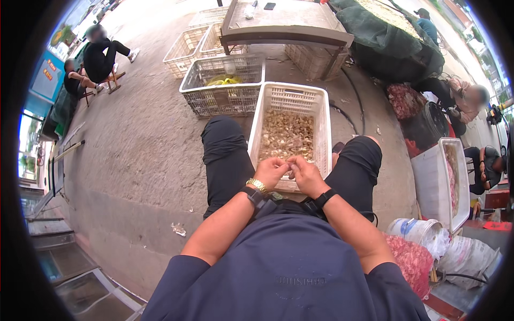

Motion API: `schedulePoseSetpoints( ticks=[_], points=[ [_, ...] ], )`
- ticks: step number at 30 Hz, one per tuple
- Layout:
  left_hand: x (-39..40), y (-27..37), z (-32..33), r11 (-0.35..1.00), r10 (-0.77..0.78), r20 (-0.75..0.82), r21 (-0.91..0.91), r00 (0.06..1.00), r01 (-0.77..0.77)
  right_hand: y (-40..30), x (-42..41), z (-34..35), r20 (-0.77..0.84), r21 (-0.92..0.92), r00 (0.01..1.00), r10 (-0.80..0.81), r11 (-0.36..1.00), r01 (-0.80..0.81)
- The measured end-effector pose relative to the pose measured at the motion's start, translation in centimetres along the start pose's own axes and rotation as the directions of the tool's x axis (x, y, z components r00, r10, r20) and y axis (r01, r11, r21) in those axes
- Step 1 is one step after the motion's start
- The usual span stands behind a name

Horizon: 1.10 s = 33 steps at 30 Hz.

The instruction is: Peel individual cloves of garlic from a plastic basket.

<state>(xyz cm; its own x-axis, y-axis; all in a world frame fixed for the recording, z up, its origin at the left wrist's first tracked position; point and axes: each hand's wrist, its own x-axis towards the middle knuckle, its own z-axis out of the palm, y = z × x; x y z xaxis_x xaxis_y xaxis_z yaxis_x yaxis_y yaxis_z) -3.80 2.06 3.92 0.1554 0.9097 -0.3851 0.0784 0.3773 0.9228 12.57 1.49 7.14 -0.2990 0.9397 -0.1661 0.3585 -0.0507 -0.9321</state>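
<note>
My left hand (pixel 272 172) and my right hand (pixel 307 175) meet at the fingertips over the near end of a white plastic crate (pixel 325 120) between my knees. Their fingers pinch a small reddish piece, possibly a garlic clove; which hand bears it cannot be told. Many small pale and brown pieces, which look like garlic cloves (pixel 287 134), cover the bottom of the crate. A gold-coloured watch band and a dark strap are on my left wrist, a dark strap on my right.
Beyond the crate stand a slatted grey crate (pixel 223 98) holding a yellow bag and a low table (pixel 285 18) with a phone. At right are a tall white bin (pixel 429 180), red mesh sacks (pixel 407 257) and a bucket (pixel 413 228). Several people sit left and right.
</note>
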Motion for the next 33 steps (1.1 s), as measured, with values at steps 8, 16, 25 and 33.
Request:
schedulePoseSetpoints(
  ticks=[8, 16, 25, 33],
  points=[
    [-0.2, 0.1, 0.4, 0.994, 0.053, -0.014, 0.098, 0.998, -0.052, 1.4, 0.2, 0.8, -0.115, -0.125, 0.991, -0.076, 0.99, 0.061],
    [-1.7, 2.8, 0.8, 0.986, 0.081, 0.058, 0.144, 0.995, -0.088, 2.1, 0.3, 0.6, -0.079, 0.038, 0.997, 0.007, 0.999, -0.004],
    [-1.6, 3.0, 0.8, 0.923, 0.167, 0.026, 0.346, 0.986, -0.165, 0.1, 0.6, -0.8, 0.161, 0.406, 0.919, 0.359, 0.825, -0.393],
    [-1.9, 3.7, 0.9, 0.868, 0.261, 0.043, 0.426, 0.964, -0.254, 0.5, 1.1, -1.4, 0.142, 0.637, 0.889, 0.436, 0.647, -0.419]
  ],
)
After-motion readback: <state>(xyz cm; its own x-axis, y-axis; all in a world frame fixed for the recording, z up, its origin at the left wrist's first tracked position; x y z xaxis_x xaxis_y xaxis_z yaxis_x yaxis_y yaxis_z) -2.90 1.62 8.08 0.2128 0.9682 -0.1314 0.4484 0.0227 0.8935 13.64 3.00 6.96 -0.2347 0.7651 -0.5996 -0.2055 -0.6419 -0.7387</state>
